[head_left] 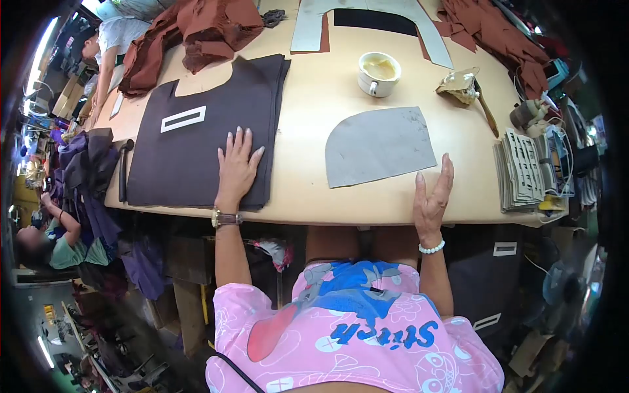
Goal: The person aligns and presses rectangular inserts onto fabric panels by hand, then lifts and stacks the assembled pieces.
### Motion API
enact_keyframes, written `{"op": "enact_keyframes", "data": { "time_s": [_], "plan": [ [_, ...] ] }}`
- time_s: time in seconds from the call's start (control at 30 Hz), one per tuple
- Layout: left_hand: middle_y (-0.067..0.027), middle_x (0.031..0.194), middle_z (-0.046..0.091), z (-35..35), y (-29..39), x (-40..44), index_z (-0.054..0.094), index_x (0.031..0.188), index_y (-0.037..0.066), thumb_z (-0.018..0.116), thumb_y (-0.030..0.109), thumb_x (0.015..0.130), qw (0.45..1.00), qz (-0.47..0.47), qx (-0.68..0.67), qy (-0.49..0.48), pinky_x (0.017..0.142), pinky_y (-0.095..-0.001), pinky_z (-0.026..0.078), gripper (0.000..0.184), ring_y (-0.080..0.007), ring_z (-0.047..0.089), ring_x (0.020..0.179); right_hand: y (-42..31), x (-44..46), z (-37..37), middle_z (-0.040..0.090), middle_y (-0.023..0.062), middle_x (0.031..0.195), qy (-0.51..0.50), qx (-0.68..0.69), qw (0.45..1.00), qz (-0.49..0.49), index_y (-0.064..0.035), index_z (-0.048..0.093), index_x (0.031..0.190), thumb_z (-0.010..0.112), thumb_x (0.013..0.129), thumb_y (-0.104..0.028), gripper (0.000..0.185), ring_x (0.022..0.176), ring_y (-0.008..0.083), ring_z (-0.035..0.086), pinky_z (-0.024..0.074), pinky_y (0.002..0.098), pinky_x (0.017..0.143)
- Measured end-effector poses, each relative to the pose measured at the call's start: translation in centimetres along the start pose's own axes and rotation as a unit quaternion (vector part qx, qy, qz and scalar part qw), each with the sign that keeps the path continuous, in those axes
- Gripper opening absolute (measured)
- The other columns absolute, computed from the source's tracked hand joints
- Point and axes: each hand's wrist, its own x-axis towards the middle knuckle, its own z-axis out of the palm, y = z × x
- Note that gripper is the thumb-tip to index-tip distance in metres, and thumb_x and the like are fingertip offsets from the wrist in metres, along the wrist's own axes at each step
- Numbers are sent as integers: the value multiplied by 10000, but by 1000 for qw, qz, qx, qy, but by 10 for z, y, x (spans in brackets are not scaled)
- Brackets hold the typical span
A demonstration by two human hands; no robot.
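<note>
My left hand (237, 167) lies flat with fingers spread on a stack of dark cut fabric pieces (196, 157). On the top piece is a white rectangular frame-shaped strip (183, 118). My right hand (432, 203) is held open at the table's front edge, fingers apart and nothing in it. Just beyond its fingertips lies a grey flat panel (380, 147) with one rounded corner. Behind that panel stands a white mug (379, 75) with a pale yellowish paste inside. To its right, a brush (486, 108) rests by a paste-crusted lump (458, 86).
A dark-handled tool (123, 171) lies left of the stack. Stacked white frame-like strips (521, 173) sit at the table's right edge. Brown fabric (219, 29) heaps at the back, near pale templates (432, 39). Two other people are at the left, one at the table's far side.
</note>
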Motion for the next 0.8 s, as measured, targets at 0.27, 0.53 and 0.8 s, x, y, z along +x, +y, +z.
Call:
{"op": "enact_keyframes", "data": {
  "time_s": [0.27,0.53,0.8],
  "plan": [
    [-104,1420,377,0,-4,0,467,1323,138,354,335,977,992,-13,-122,14,1068,-541,195,414,-316,294,1336,-1,-1,1,354,223,1378,-3,-12,1000,-2,36,287,1375,555,870,-148,601,1299,377,290,225,445,1080],
    [-161,1315,487,-48,85,-37,537,1235,37,399,226,955,963,65,-260,-13,1036,-506,274,366,-320,437,1236,-75,22,15,576,203,1108,-209,212,954,32,55,238,1383,686,773,-208,801,961,316,575,454,392,841],
    [-195,1286,477,-5,203,-72,558,1148,4,460,201,922,925,160,-315,-139,993,-530,321,316,-350,411,1235,-48,51,31,630,232,885,-177,119,977,11,46,217,1382,613,726,-93,779,810,412,607,476,426,739]
  ]
}}
